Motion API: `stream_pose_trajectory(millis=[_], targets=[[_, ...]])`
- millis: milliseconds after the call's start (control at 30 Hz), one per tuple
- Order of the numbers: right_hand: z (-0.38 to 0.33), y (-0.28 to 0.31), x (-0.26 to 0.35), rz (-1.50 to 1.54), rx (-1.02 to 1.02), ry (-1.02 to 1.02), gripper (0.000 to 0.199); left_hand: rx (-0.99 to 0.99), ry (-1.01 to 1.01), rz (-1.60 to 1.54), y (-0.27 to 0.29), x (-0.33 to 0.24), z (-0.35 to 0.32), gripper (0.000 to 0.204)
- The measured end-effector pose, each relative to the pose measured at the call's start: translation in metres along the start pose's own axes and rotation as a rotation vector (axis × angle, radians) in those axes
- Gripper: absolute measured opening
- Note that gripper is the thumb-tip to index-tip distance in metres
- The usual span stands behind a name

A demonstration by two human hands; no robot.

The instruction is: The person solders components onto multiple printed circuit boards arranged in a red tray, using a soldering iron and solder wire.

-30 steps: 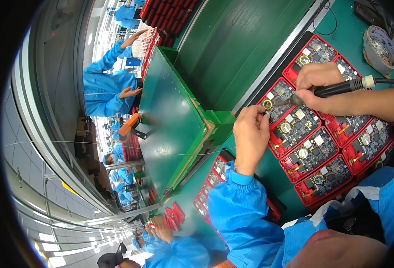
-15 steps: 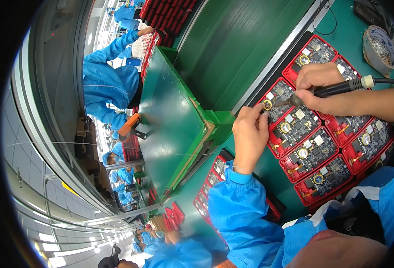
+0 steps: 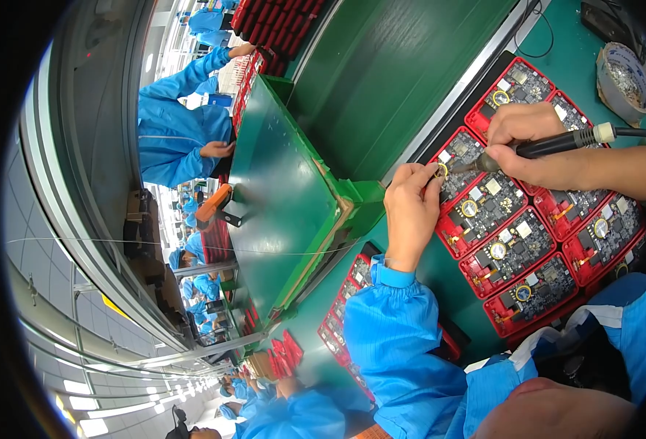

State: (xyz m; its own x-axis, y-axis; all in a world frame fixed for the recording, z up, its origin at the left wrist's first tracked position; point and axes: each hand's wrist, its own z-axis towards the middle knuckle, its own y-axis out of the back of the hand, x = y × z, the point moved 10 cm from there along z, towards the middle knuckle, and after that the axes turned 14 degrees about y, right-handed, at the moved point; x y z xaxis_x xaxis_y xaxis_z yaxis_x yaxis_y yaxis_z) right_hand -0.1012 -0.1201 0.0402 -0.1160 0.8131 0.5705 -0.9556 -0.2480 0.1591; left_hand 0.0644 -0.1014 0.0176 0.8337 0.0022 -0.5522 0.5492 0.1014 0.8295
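Green table (image 3: pixel 575 69) spreads beneath rows of red cases (image 3: pixel 452 235) holding circuit boards, and a co-worker in a blue jacket (image 3: pixel 180 139) stands off to the left. The right hand (image 3: pixel 524 137) is closed around a soldering iron (image 3: pixel 550 145), its tip slanting toward a yellow-ringed disc (image 3: pixel 442 170) on one circuit board (image 3: pixel 465 152). The left hand (image 3: pixel 413 208) has its fingers bent beside that disc; whether they pinch anything is too small to tell
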Motion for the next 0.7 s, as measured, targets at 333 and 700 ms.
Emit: stream_pose_trajectory(millis=[333,700], targets=[[0.001,0.007,0.002,0.023,-0.075,0.013,0.014,0.051,0.088,-0.028,-0.003,0.006,0.001,0.016],[0.002,0.009,0.002,0.034,-0.079,-0.039,0.015,0.040,0.088,-0.079,0.000,0.008,0.000,0.016]])
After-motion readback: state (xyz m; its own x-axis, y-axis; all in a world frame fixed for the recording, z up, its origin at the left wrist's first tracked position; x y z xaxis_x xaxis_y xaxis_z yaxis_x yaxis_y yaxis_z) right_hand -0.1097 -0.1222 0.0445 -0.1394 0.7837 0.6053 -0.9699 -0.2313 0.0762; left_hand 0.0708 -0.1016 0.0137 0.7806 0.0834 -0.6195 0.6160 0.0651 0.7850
